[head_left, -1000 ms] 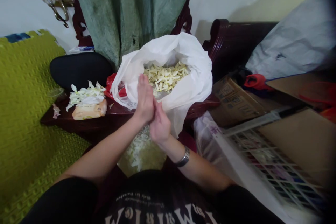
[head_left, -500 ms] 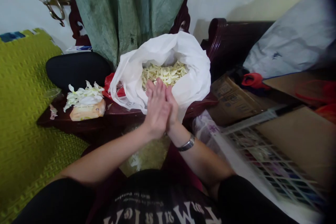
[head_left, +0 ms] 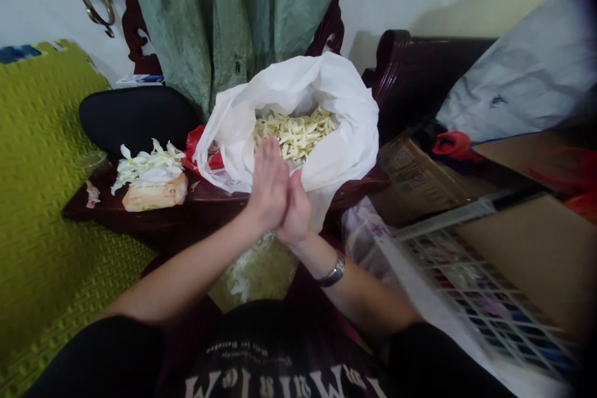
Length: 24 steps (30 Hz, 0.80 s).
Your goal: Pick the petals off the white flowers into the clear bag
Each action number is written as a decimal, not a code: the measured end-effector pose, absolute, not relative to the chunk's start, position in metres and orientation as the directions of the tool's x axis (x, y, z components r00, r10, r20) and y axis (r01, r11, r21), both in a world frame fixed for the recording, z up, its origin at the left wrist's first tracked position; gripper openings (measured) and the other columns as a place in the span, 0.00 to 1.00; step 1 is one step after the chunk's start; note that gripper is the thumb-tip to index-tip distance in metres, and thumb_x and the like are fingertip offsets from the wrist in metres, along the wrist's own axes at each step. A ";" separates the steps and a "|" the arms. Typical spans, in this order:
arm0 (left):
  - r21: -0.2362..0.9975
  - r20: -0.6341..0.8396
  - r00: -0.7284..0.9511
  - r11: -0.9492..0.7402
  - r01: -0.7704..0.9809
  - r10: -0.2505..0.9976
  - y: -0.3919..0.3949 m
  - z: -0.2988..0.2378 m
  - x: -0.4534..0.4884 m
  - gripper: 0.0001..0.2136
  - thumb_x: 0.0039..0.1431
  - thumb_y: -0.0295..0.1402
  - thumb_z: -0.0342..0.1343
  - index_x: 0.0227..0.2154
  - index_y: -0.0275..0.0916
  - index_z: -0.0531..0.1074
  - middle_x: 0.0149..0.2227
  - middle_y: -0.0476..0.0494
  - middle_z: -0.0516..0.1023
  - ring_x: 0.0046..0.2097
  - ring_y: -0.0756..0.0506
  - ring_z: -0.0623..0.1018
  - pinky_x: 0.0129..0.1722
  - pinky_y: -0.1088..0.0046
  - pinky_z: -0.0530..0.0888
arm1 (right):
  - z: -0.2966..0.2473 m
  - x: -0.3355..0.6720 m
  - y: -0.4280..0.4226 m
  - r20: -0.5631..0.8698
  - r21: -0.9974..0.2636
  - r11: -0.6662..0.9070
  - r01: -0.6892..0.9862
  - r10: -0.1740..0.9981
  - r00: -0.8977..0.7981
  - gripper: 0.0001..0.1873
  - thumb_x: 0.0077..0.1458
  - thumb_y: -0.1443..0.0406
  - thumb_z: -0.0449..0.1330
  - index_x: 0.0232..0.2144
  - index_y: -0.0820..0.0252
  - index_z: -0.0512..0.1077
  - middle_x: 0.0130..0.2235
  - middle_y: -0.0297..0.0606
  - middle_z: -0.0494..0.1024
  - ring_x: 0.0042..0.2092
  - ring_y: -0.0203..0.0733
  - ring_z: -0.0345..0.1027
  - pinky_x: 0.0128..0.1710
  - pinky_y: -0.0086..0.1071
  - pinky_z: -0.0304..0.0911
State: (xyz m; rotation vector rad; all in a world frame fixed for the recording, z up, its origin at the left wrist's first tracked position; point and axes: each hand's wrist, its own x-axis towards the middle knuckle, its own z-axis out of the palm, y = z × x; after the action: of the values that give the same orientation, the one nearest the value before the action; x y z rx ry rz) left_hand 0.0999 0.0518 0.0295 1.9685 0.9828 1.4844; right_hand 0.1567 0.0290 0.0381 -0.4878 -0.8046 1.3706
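A yellow-green embossed foam mat [head_left: 41, 199] fills the left of the view, and a grey-green crinkled curtain [head_left: 233, 12] hangs at the top. Below the curtain runs a low dark red wooden counter [head_left: 116, 219] with a black cushion [head_left: 135, 118] at its back. To the right lie a white wire rack [head_left: 466, 261] and a brown cardboard box [head_left: 410, 174]. A large white plastic bag [head_left: 345, 130] stands open on the counter, filled nearly to its rolled rim with pale yellow petal-like strips [head_left: 298, 130], so most of this material already seems gathered there. A clear bag of paler scraps [head_left: 252, 270] sits lower down, between the person's knees, partly hidden by the arms. A crumpled red plastic bag [head_left: 198, 146] touches the white bag's left side. Further left, a small heap of white petals [head_left: 144, 165] rests on a tan wrapped packet [head_left: 153, 196], apart from the white bag and not yet in it. Just in front of the white bag's near rim the hands meet palm to palm. The left hand [head_left: 269, 189] is flat with fingers stretched upward. The right hand [head_left: 296, 214], with a metal wristwatch [head_left: 333, 273] behind it, presses against it. I cannot tell whether its fingers are curled or whether anything lies between the palms.
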 end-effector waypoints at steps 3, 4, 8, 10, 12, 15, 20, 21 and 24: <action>0.659 0.662 0.219 -0.696 0.287 0.717 0.051 0.027 0.099 0.30 0.71 0.52 0.33 0.73 0.55 0.46 0.77 0.55 0.44 0.76 0.43 0.43 0.76 0.59 0.40 | 0.043 0.159 0.030 0.191 -0.732 0.129 -0.669 0.981 -0.020 0.32 0.63 0.39 0.46 0.60 0.43 0.70 0.68 0.29 0.67 0.73 0.40 0.51 0.73 0.50 0.51; 0.624 0.681 0.229 -0.715 0.316 0.696 0.056 0.029 0.097 0.30 0.71 0.52 0.32 0.74 0.54 0.45 0.77 0.54 0.44 0.77 0.43 0.42 0.76 0.58 0.38 | 0.044 0.158 0.029 0.204 -0.733 0.133 -0.667 0.979 -0.029 0.32 0.63 0.39 0.45 0.59 0.43 0.70 0.67 0.30 0.69 0.73 0.41 0.51 0.72 0.51 0.52; 0.645 0.636 0.135 -0.619 0.448 0.760 0.090 0.040 0.085 0.33 0.71 0.54 0.31 0.73 0.47 0.50 0.77 0.45 0.41 0.77 0.40 0.35 0.72 0.49 0.29 | 0.044 0.149 0.022 0.206 -0.711 0.099 -0.696 0.976 -0.072 0.32 0.65 0.41 0.42 0.60 0.45 0.70 0.67 0.30 0.69 0.72 0.41 0.55 0.70 0.51 0.57; 0.698 0.576 0.089 -0.546 0.463 0.812 0.101 0.044 0.080 0.31 0.72 0.53 0.32 0.69 0.46 0.59 0.76 0.43 0.47 0.77 0.39 0.37 0.72 0.47 0.30 | 0.040 0.147 0.023 0.136 -0.679 0.040 -0.733 0.988 -0.072 0.28 0.65 0.44 0.46 0.58 0.46 0.70 0.66 0.30 0.70 0.70 0.43 0.59 0.68 0.51 0.60; 0.754 0.534 0.021 -0.488 0.439 0.845 0.103 0.046 0.078 0.28 0.73 0.51 0.32 0.62 0.45 0.70 0.72 0.43 0.60 0.76 0.39 0.47 0.73 0.48 0.32 | 0.033 0.148 0.028 0.033 -0.657 -0.015 -0.753 0.998 -0.048 0.22 0.62 0.51 0.55 0.56 0.47 0.70 0.64 0.32 0.73 0.66 0.44 0.65 0.66 0.50 0.62; 0.816 0.513 -0.087 -0.453 0.359 0.854 0.094 0.047 0.075 0.28 0.74 0.49 0.33 0.47 0.43 0.78 0.59 0.42 0.78 0.67 0.39 0.69 0.74 0.49 0.41 | 0.024 0.154 0.039 -0.057 -0.656 -0.062 -0.752 0.998 -0.034 0.23 0.54 0.63 0.63 0.53 0.49 0.69 0.56 0.34 0.80 0.57 0.43 0.74 0.61 0.44 0.67; 0.870 0.482 -0.132 -0.454 0.194 0.866 0.076 0.048 0.070 0.25 0.71 0.51 0.41 0.38 0.41 0.79 0.48 0.40 0.82 0.54 0.38 0.79 0.61 0.56 0.71 | 0.017 0.160 0.048 -0.020 -0.625 -0.090 -0.775 0.995 -0.100 0.19 0.52 0.70 0.62 0.47 0.52 0.73 0.47 0.35 0.84 0.46 0.39 0.78 0.51 0.37 0.74; 0.868 0.487 -0.126 -0.462 0.181 0.864 0.072 0.049 0.069 0.24 0.71 0.51 0.42 0.39 0.41 0.79 0.48 0.40 0.82 0.54 0.38 0.79 0.60 0.57 0.72 | 0.018 0.161 0.049 -0.017 -0.615 -0.090 -0.784 0.995 -0.100 0.18 0.52 0.70 0.62 0.47 0.52 0.74 0.47 0.35 0.84 0.46 0.39 0.79 0.51 0.37 0.74; 0.833 0.539 -0.108 -0.508 0.219 0.836 0.066 0.053 0.054 0.24 0.72 0.50 0.41 0.40 0.40 0.79 0.46 0.40 0.82 0.52 0.41 0.79 0.57 0.61 0.73 | 0.023 0.166 0.045 0.041 -0.637 -0.019 -0.771 0.997 -0.058 0.19 0.53 0.69 0.64 0.48 0.50 0.73 0.49 0.34 0.84 0.49 0.40 0.79 0.53 0.39 0.73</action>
State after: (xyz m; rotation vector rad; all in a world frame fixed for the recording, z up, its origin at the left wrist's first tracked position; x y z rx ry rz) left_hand 0.0540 0.0662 0.0525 1.6806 1.1597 1.6588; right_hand 0.1657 0.0449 0.0232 -0.4957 -0.5893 1.5432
